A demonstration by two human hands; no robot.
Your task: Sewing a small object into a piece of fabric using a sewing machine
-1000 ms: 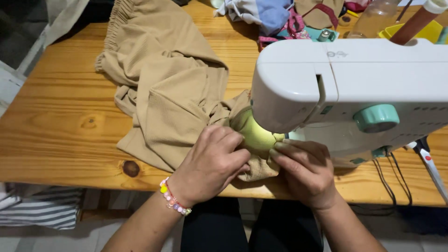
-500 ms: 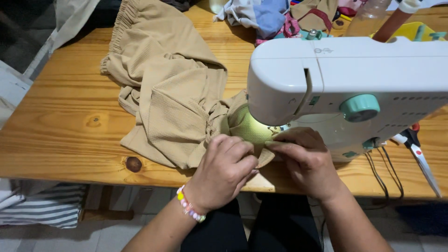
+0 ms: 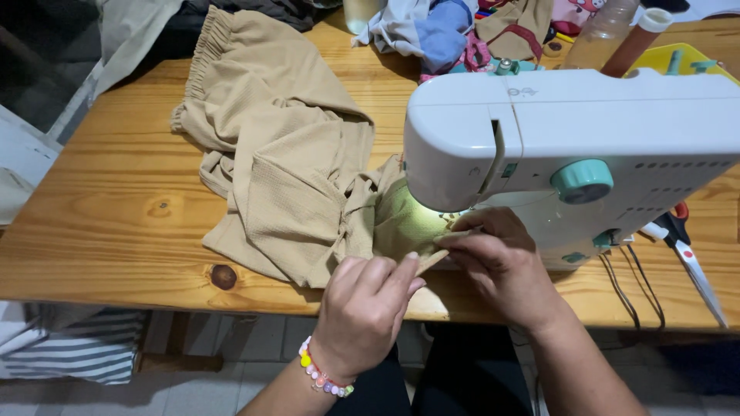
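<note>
Where table edge nears, left hand [image 3: 362, 308] and right hand [image 3: 501, 266] pinching tan fabric [image 3: 293, 177] hem.

Your left hand [image 3: 362, 308] is half closed, thumb and forefinger pinched together, with a bead bracelet on its wrist. Your right hand [image 3: 501, 266] lies palm down just beside it, fingers bent and pointing left.

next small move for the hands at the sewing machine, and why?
Probably slide the pinched fabric edge further under the sewing machine head. The left hand and right hand both pinch a folded edge of the beige garment just in front of the lit needle area, not quite under it.
</note>
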